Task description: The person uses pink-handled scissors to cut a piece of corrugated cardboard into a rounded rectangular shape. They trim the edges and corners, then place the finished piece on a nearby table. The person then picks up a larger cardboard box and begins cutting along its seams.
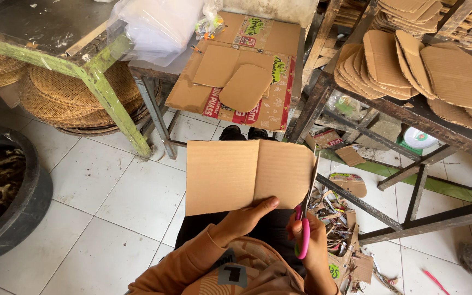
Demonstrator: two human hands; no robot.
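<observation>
Left hand (245, 219) gripping cardboard (247, 175), scissors (305, 229) apparently cutting

We hold the cardboard sheet (249, 175) before us, scissors (305, 218) at its right edge. A table (154, 74) behind it carries flattened cardboard (236, 76). Cut pieces (411, 63) lie on the rack (389, 109) right; a tub (28, 196) stands left.

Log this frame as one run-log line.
left hand: holds cardboard sheet | right hand: pink-handled scissors at sheet's right edge | scrap pile on floor

Matt brown cardboard sheet (247, 175), glossy pink plastic scissor handles (303, 235), smooth white floor tiles (110, 202)
</observation>
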